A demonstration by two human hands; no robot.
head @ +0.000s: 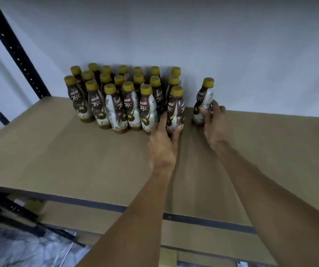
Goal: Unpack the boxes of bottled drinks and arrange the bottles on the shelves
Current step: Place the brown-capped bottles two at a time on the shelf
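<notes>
Both forearms reach in from the bottom edge, over the front lip of the shelf (58,147). Head view only.

- Left hand (163,137) curls round the lower body of a bottle (175,110) at the right end of the front row. The bottle is upright, with its base on or just off the board; can't tell which.
- Right hand (214,122) has its fingers wrapped round a lone bottle (204,97). It stands upright, apart from the group, to its right.
- Shelved bottles (116,101), all yellow-capped, stand in roughly three rows near the back wall, close together.
- Black upright post (14,47) at left. Something crumpled and blurry at lower left (20,247); unclear what.

Progress, as a judgement: well under way, with a good block already arranged and two more being placed. The lone bottle still needs closing up to the block. No boxes in view, so the remaining count is unknown. Bare board to the right leaves room.
</notes>
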